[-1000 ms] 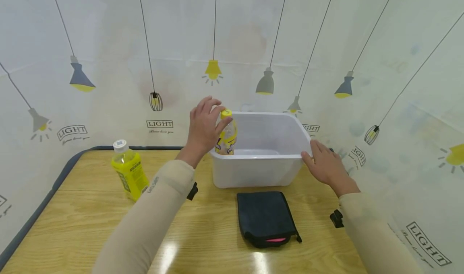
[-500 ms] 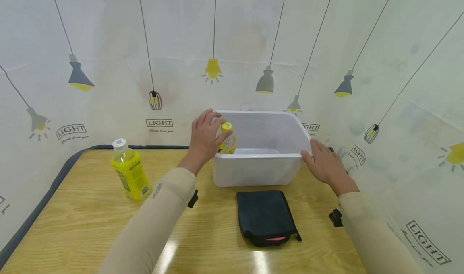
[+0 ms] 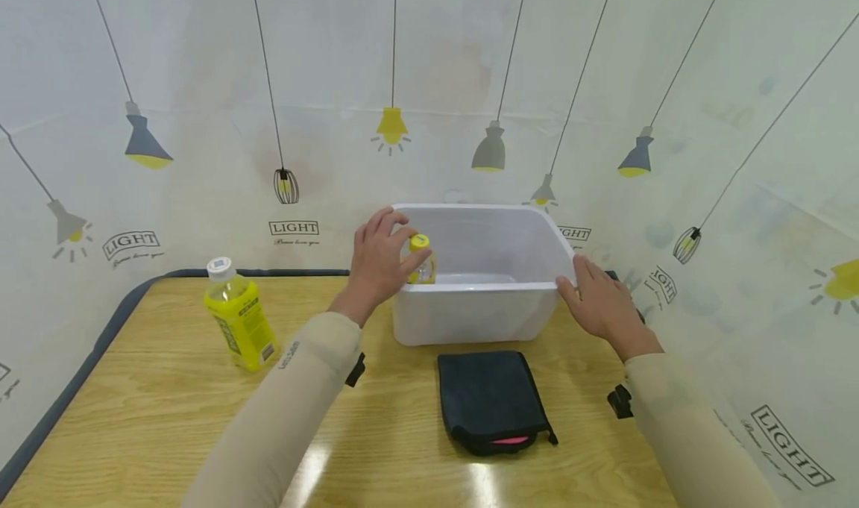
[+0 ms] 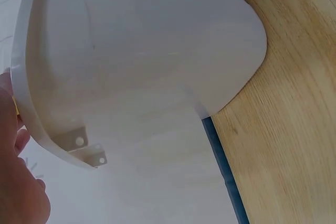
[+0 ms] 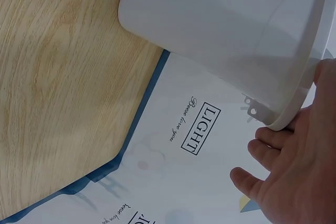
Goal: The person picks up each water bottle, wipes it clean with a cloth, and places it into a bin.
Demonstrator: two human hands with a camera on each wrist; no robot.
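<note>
My left hand (image 3: 379, 258) reaches over the left rim of a white plastic bin (image 3: 476, 314). Its thumb and fingers hold a clear bottle (image 3: 424, 271) near the yellow cap. The bottle stands upright inside the bin's left end, its lower part hidden by the front wall. From the left wrist, only part of that hand (image 4: 18, 161) shows beside the rim. At the bin's right front corner, my right hand (image 3: 600, 303) grips the rim with its thumb in front. The right wrist view shows the same hand (image 5: 294, 156), with several fingers outside the rim.
A bottle of yellow liquid (image 3: 244, 325) with a white cap stands left on the wooden table (image 3: 134, 411). In front of the bin lies a dark zip pouch (image 3: 493, 400) with something pink at its opening. A lamp-printed backdrop (image 3: 436, 60) rises behind.
The left hand has lowered the yellow-capped bottle deeper into the bin, so its cap has dropped below the back rim. The right hand has stayed on the bin's corner.
</note>
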